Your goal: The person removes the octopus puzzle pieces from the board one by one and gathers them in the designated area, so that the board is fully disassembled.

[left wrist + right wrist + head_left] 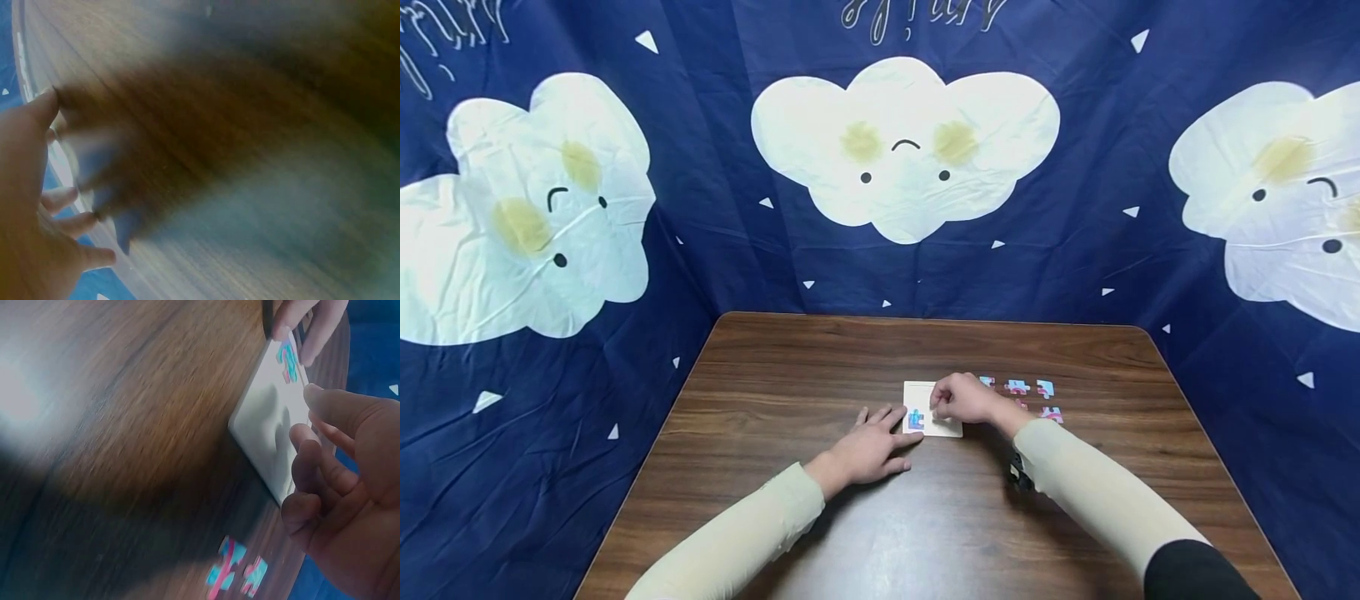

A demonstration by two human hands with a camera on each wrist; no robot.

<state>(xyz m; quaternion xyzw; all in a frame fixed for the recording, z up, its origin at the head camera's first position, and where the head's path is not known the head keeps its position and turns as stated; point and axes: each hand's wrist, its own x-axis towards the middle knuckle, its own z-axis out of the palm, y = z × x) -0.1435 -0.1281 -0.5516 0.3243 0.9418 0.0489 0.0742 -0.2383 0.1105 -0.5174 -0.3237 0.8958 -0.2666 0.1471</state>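
A white puzzle tray [951, 430] lies on the table between the hands, with a blue and pink jigsaw piece [916, 418] at its near left corner. Fingers spread, my left hand [868, 450] rests at the tray's left side, two fingertips touching its edge. Over the tray's right part hovers my right hand [966, 398], fingers curled and pointing down. In the right wrist view, thumb and index of the right hand [350, 475] come together above the tray; whether a piece is between them is hidden. The left wrist view shows the left hand [37, 206] with fingers apart.
Right of the tray, loose jigsaw pieces lie in two rows, among them one in the back row [1017, 387], a corner one [1045, 388] and a nearer one [1052, 414]. The right forearm passes close to them. A blue curtain [910, 275] hangs behind the wooden table [775, 367].
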